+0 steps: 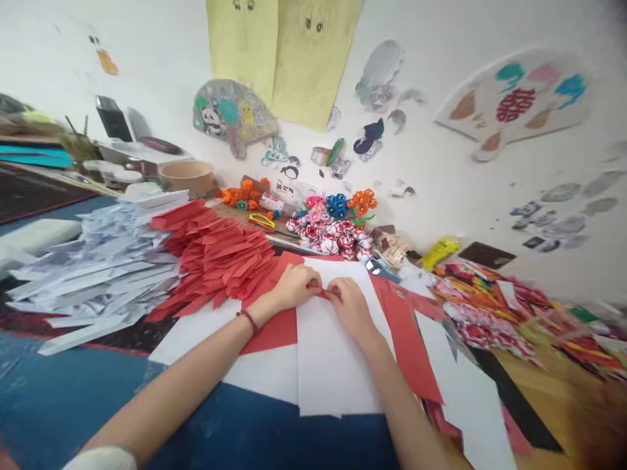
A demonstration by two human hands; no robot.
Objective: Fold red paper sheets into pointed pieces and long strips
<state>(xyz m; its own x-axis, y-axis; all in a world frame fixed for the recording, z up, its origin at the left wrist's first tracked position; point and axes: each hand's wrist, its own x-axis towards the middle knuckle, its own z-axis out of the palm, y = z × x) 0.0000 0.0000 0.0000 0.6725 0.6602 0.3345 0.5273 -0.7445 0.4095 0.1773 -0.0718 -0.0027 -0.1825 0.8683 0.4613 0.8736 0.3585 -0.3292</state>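
Observation:
My left hand (pixel 294 287) and my right hand (pixel 347 301) meet above a sheet of white paper (pixel 337 365). Between their closed fingertips runs a narrow strip of red paper (pixel 321 292), one end in each hand. Red paper (pixel 274 329) lies under my left wrist, which wears a dark red bracelet. To the left is a heap of folded red paper strips (pixel 220 254), and beyond it a larger pile of folded white paper strips (pixel 117 254). Longer red sheets (pixel 409 339) lie right of my right forearm.
Red-and-white folded paper pieces (pixel 337 238) and pipe-cleaner flowers (pixel 337 205) stand along the wall. A round tan container (pixel 187 177) sits at the back left. Colourful folded pieces (pixel 494 326) are heaped at the right, near white paper offcuts (pixel 473 398).

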